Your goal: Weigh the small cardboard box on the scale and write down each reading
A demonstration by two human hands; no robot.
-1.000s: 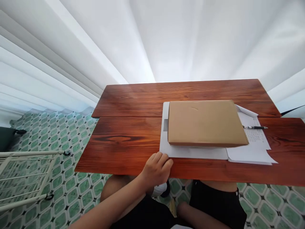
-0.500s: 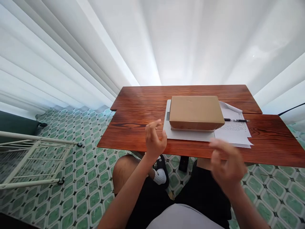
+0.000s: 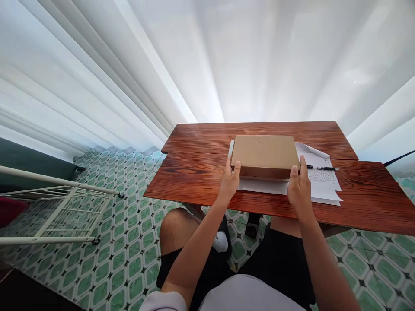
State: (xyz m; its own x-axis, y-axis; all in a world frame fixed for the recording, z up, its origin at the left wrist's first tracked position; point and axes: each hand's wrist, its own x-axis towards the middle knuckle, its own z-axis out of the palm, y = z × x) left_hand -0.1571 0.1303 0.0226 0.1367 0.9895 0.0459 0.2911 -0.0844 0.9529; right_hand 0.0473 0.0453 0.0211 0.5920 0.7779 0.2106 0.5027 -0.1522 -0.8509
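A brown cardboard box (image 3: 264, 152) lies on a thin pale flat object (image 3: 259, 186) on the wooden table. My left hand (image 3: 229, 180) grips the box's near left corner, thumb on the front face and fingers along the side. At the near right corner, my right hand (image 3: 300, 185) holds the box the same way. Both hands' fingertips are partly hidden by the box. Sheets of white paper (image 3: 324, 186) with writing stick out to the right of the box, and a black pen (image 3: 323, 168) rests across them.
The reddish-brown table (image 3: 188, 172) has a stepped left edge. A white curtain (image 3: 259, 65) hangs behind it. To the left, a white metal rack (image 3: 65, 211) on casters stands on the green tiled floor (image 3: 129, 224). My knees are under the table's front edge.
Both hands have moved forward and inward from the air in front of the table and closed on the box's sides. The camera view has shifted slightly.
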